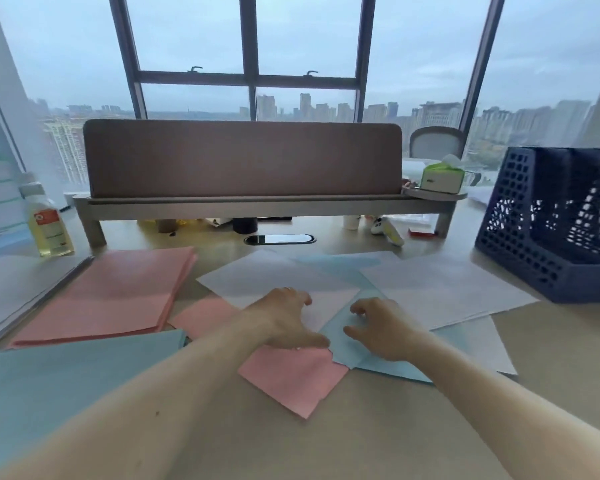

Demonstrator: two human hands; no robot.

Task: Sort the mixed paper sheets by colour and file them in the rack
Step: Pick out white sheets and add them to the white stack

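Observation:
A mixed spread of white (440, 289), blue (340, 265) and pink sheets lies across the middle of the desk. My left hand (286, 317) rests flat on a white sheet, its thumb at the edge of a pink sheet (291, 379). My right hand (381, 329) presses on a blue sheet (347, 351), fingers curled and apart. A sorted pink stack (125, 296) lies at the left and a blue stack (66, 386) at the near left. The dark blue mesh rack (534, 251) stands at the right, apart from both hands.
A monitor riser with a brown panel (243, 161) spans the back of the desk, small clutter beneath it. A bottle of yellow liquid (49, 223) stands at the back left, a tissue box (442, 178) at the back right. Grey folders (18, 292) lie at far left.

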